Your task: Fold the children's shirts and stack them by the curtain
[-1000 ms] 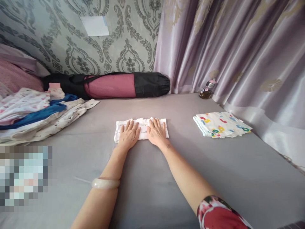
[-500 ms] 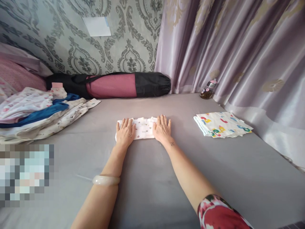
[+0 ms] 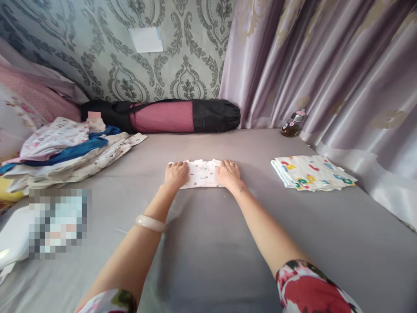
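A folded white garment (image 3: 202, 174) with small printed figures lies flat on the grey sheet in front of me. My left hand (image 3: 176, 174) is on its left end, fingers bent and curled over the far edge. At the right end my right hand (image 3: 229, 174) has its fingers bent in the same way, gripping the cloth. Both thumbs are partly hidden. A pale bangle (image 3: 150, 223) circles my left forearm.
Folded cloths (image 3: 314, 173) with colourful figures lie at the right. A heap of clothes (image 3: 61, 143) sits at the left, near a blurred-out item (image 3: 60, 224). Along the wall rest a black and pink rolled bag (image 3: 163, 116) and a small bottle (image 3: 293, 123) by the curtain (image 3: 276, 65).
My fingers, stretched flat on the garment before, are now bent and curled at its two ends. The whole view has shifted, so things appear further right.
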Demonstrator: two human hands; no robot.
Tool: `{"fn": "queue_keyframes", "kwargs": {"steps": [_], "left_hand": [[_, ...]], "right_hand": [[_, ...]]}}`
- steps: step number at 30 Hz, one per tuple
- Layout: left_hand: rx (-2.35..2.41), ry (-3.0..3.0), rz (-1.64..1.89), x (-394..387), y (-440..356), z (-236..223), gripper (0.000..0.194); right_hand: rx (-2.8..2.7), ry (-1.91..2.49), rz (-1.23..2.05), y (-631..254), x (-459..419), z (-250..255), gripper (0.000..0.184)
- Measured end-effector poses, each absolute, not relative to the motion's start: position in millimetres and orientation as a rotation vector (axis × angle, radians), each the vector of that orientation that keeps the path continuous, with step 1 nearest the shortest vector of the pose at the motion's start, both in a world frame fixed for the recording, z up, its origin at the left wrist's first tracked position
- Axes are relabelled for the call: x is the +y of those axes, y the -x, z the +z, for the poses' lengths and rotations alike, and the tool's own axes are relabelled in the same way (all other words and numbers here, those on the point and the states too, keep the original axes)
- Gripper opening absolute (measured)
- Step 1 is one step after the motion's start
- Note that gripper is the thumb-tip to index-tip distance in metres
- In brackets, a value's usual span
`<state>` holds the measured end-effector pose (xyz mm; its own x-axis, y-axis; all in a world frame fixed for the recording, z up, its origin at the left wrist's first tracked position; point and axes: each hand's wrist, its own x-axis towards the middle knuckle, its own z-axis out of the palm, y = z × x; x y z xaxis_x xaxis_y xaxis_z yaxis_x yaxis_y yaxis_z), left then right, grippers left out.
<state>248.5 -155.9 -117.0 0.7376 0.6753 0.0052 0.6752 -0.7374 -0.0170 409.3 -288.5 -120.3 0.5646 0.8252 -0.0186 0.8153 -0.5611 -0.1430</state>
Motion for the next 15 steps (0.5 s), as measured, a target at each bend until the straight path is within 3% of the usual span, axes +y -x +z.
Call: {"fn": "queue_keyframes", "kwargs": {"steps": [8, 15], "left_hand": [[-1.179, 3.060, 0.329, -102, -261, -88, 0.035], [-1.173, 3.122, 0.549, -67, -276, -89, 0.051]], "right_hand": [[-1.530, 2.737, 0.378, -451, -266, -84, 0.026], [-1.554, 2.809, 0.602, -469, -239, -79, 0.038]]}}
